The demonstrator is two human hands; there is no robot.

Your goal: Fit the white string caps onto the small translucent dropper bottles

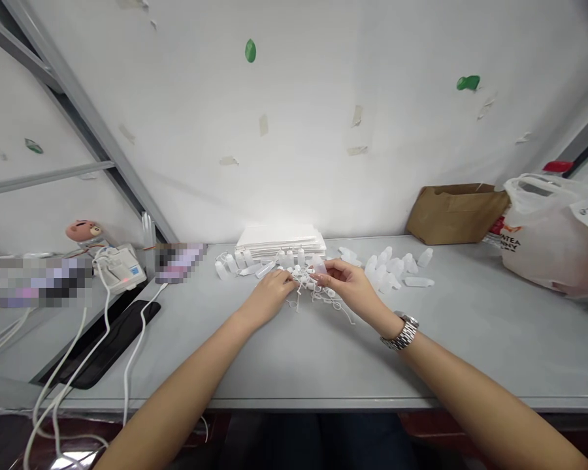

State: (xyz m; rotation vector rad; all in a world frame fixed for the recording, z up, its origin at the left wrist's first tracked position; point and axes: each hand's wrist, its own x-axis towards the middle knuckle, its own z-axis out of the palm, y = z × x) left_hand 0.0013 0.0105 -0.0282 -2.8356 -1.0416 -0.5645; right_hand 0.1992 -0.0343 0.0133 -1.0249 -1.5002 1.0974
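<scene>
My right hand point(350, 285), with a metal-band watch on its wrist, pinches a small translucent squeeze bottle point(319, 265) between thumb and fingers. Beside it my left hand point(273, 292) rests with curled fingers at the edge of a pile of white caps with thin strap loops point(301, 281). What its fingertips grip, if anything, is hidden. Several capped bottles point(231, 263) stand or lie to the left and behind the pile. On the right lies a loose heap of uncapped translucent bottles point(385, 267).
A stack of white sheets or cards point(281, 238) lies against the wall. At the back right are a brown paper bag point(455, 212) and a white plastic carrier bag point(549, 228). Cables, a white power strip point(122, 267) and a black flat pad point(110, 343) occupy the left.
</scene>
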